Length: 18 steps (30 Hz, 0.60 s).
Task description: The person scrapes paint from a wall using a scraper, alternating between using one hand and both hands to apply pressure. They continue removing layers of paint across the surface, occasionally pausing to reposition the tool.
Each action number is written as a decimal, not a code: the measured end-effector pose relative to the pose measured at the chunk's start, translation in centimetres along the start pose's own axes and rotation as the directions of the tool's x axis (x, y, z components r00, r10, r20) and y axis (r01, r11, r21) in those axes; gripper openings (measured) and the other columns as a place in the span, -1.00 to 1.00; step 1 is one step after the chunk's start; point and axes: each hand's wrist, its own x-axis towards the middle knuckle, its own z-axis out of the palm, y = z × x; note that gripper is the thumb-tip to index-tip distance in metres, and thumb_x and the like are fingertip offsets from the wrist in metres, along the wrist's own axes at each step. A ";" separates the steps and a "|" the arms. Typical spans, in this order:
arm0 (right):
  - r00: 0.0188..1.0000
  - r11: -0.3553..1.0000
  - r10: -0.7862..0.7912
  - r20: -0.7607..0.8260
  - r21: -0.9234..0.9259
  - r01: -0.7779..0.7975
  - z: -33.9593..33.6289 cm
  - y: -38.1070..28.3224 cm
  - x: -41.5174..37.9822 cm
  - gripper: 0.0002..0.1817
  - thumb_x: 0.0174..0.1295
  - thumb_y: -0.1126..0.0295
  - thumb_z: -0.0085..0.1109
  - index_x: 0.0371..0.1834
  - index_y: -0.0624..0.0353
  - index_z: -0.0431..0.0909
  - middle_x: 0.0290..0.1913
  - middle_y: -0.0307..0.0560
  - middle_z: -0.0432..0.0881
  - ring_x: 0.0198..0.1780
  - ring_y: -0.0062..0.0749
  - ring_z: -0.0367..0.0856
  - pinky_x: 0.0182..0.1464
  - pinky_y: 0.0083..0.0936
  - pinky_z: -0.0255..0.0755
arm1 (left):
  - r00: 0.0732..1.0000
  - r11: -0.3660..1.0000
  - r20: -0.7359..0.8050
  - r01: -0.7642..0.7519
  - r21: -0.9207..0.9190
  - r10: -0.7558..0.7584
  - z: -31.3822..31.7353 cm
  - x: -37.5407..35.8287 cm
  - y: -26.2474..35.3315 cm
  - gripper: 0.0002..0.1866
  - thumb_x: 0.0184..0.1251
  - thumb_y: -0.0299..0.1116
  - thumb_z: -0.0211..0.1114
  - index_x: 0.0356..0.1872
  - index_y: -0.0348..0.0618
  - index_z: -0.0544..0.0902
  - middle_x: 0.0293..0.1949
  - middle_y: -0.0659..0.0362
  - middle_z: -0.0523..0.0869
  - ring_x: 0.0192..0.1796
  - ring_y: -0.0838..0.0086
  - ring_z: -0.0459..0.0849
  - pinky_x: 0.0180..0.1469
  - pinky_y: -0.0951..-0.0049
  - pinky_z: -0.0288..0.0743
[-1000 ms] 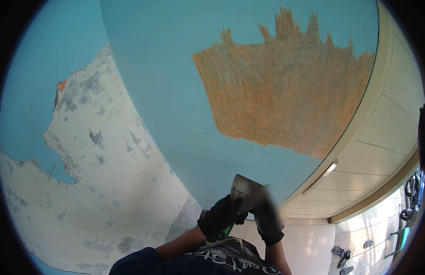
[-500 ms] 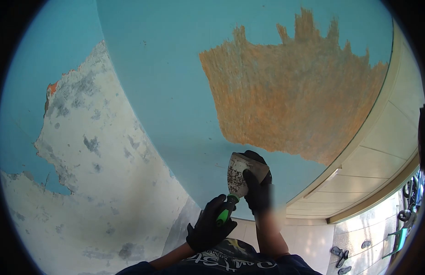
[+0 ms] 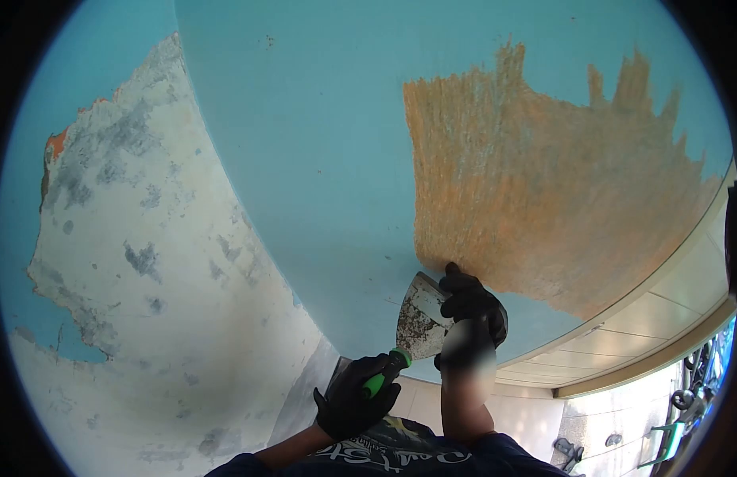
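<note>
A putty knife (image 3: 422,324) with a green and black handle is held in my left hand (image 3: 356,397), black-gloved, fingers wrapped round the grip. Its wide metal blade points up toward the wall and is speckled with dark and whitish stains. My right hand (image 3: 473,306), also in a black glove, is at the right edge of the blade. Its fingers overlap the blade, with the index finger sticking up and the thumb side lower down. A blurred patch covers the wrist. Just above the fingertips is the lower edge of a brown-orange patch (image 3: 535,191) on the blue wall (image 3: 329,159).
To the left, an adjoining wall has a large whitish, grey-blotched area (image 3: 170,254) with ragged blue paint edges. A cream tiled band (image 3: 647,318) curves along the right. At lower right are sandals (image 3: 570,453) and a green-framed object (image 3: 667,441) on the floor.
My right hand has turned, from its thumb lying on the blade's face to its fingers at the blade's right edge. The view has swung, shifting the brown patch rightward.
</note>
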 end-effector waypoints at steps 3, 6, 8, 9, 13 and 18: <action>1.000 1.000 0.005 -0.003 0.025 -0.004 0.4 0.3 0.4 -0.59 0.46 0.30 -0.05 -0.61 0.19 0.34 -0.60 -0.05 0.47 -0.37 -0.14 0.57 -0.05 -0.02 0.56 | 1.000 1.000 -0.004 0.002 0.014 -0.002 -0.1 0.2 -0.9 -0.40 0.09 -0.49 0.56 0.19 -0.20 0.51 -0.02 -0.07 0.74 -0.04 0.09 0.79 -0.01 0.18 0.67; 0.998 0.992 0.054 -0.020 0.119 -0.051 0.3 1.1 0.5 -0.55 0.50 0.30 -0.05 -0.64 0.14 0.32 -0.66 -0.14 0.34 -0.51 -0.25 0.44 -0.24 -0.12 0.49 | 1.000 0.999 0.028 -0.001 0.039 -0.001 -0.6 0.7 -1.2 -0.40 0.08 -0.47 0.57 0.18 -0.19 0.52 -0.08 -0.04 0.76 -0.09 0.08 0.80 -0.03 0.18 0.67; 0.998 0.979 0.069 -0.011 0.195 -0.066 -0.2 1.6 0.5 -0.53 0.52 0.29 -0.05 -0.66 0.11 0.30 -0.68 -0.18 0.28 -0.54 -0.28 0.39 -0.32 -0.17 0.43 | 0.998 0.998 0.055 -0.010 0.066 0.006 -0.8 1.0 -1.4 -0.40 0.07 -0.46 0.58 0.17 -0.19 0.53 -0.11 -0.03 0.77 -0.11 0.09 0.81 -0.05 0.17 0.66; 0.997 0.965 0.071 0.013 0.250 -0.072 -0.5 1.7 0.4 -0.54 0.54 0.26 -0.02 -0.62 0.14 0.33 -0.64 -0.15 0.35 -0.53 -0.28 0.42 -0.30 -0.16 0.48 | 0.998 0.998 0.052 -0.022 0.060 0.019 -0.8 1.0 -1.5 -0.40 0.07 -0.45 0.58 0.16 -0.18 0.53 -0.12 -0.02 0.78 -0.11 0.09 0.81 -0.07 0.18 0.66; 0.990 0.943 0.135 0.031 0.303 -0.138 -0.6 1.5 0.7 -0.50 0.55 0.22 0.01 -0.63 0.15 0.33 -0.63 -0.14 0.36 -0.53 -0.29 0.41 -0.31 -0.18 0.49 | 0.996 0.997 0.091 -0.013 0.070 0.006 -1.0 1.3 -0.8 -0.43 0.06 -0.45 0.58 0.14 -0.19 0.56 -0.15 -0.02 0.78 -0.13 0.11 0.81 -0.09 0.18 0.66; 0.991 0.918 0.134 0.021 0.373 -0.133 -0.8 1.9 0.5 -0.50 0.55 0.26 -0.03 -0.66 0.13 0.28 -0.65 -0.14 0.31 -0.55 -0.29 0.36 -0.33 -0.18 0.46 | 0.998 0.998 0.059 -0.036 0.044 0.033 -0.8 1.2 -0.9 -0.44 0.10 -0.44 0.58 0.14 -0.23 0.56 -0.14 -0.04 0.78 -0.14 0.09 0.81 -0.08 0.15 0.66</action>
